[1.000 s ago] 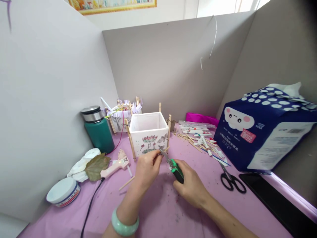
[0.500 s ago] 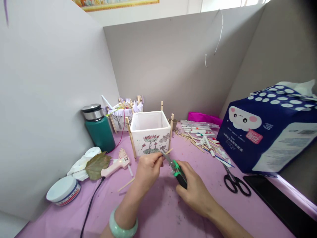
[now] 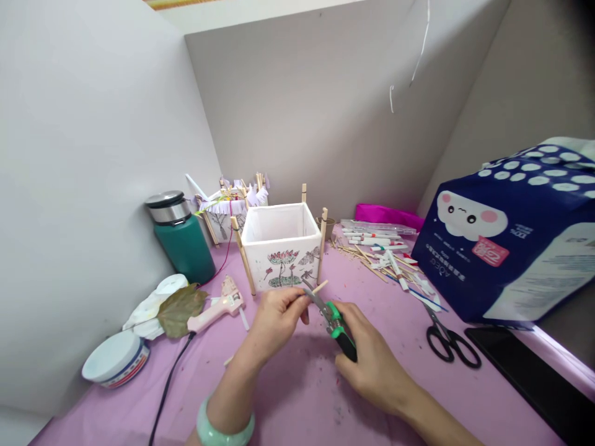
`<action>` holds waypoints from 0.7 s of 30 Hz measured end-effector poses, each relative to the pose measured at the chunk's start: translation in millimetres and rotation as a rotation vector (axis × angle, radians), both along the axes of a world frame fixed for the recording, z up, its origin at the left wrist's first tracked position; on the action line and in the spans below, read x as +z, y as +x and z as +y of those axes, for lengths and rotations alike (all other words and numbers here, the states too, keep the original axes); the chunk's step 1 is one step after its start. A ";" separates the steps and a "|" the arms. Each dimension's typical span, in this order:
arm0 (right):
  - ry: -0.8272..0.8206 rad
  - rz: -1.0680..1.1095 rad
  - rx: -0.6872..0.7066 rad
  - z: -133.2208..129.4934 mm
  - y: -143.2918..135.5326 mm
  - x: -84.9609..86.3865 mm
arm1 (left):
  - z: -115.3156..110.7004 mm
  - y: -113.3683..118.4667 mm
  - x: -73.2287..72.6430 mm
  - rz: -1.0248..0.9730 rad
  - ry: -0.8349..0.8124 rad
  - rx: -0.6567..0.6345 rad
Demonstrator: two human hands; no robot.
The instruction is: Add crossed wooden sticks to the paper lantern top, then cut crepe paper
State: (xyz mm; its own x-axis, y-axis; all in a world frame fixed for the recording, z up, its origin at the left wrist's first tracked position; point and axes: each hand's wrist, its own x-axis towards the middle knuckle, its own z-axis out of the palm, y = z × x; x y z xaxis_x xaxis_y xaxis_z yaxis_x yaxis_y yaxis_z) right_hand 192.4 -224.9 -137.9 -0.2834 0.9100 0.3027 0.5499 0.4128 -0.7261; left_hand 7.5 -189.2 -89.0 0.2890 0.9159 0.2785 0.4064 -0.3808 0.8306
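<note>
L hand (image 3: 279, 313) first: thumb + index pinched together on a thin pale wooden stick (image 3: 320, 287); its forearm now hides most of a short loose stick (image 3: 228, 360) that showed more a sec ago. Held stick's tip juts past the blades, just in front of a square white box w/ lotus drawing & wooden corner posts (image 3: 255, 255). Metal cutter w/ green-and-black handles (image 3: 335, 322) crosses the stick; R hand (image 3: 372, 362) has its fingers wrapped round the handles. Tip's still there as before, so cut's prob. not through; can't tell how deep the blades bite.

Surface, L to R, on purple cloth (image 3: 297, 402): round white dish w/ blue/red bands (image 3: 126, 373), dry olive-brown leaf (image 3: 182, 313), dark-green metal bottle (image 3: 186, 244), pale-pink glue gun (image 3: 209, 317), black-handled scissors (image 3: 437, 347), navy pack w/ white dots (image 3: 453, 260). Room: plain grey partition walls (image 3: 297, 93).
</note>
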 end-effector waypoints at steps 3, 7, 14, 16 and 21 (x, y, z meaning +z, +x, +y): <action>0.004 0.006 -0.004 3.8 -1.0 0.3 | 1.7 -0.2 -1.9 0.018 0.024 0.028; -0.008 -0.004 -0.048 8.7 -5.8 2.8 | 4.2 1.0 -6.9 0.063 0.079 0.112; 0.003 -0.014 -0.107 6.4 -11.1 2.8 | 4.8 5.7 -18.7 0.018 0.176 0.250; 0.015 -0.010 -0.118 5.7 -11.1 1.3 | 4.4 6.4 -19.0 0.005 0.196 0.247; 0.026 -0.005 -0.085 6.4 -7.2 -0.9 | 3.7 5.4 -15.0 -0.002 0.223 0.194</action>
State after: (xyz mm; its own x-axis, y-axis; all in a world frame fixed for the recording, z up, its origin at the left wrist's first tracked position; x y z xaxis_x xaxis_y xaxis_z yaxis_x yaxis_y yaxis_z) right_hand 185.2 -218.5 -138.8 -0.2067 0.9227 0.3254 0.5873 0.3830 -0.7130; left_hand 12.9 -185.6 -103.9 0.1137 0.8703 0.4792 0.4882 -0.4691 0.7360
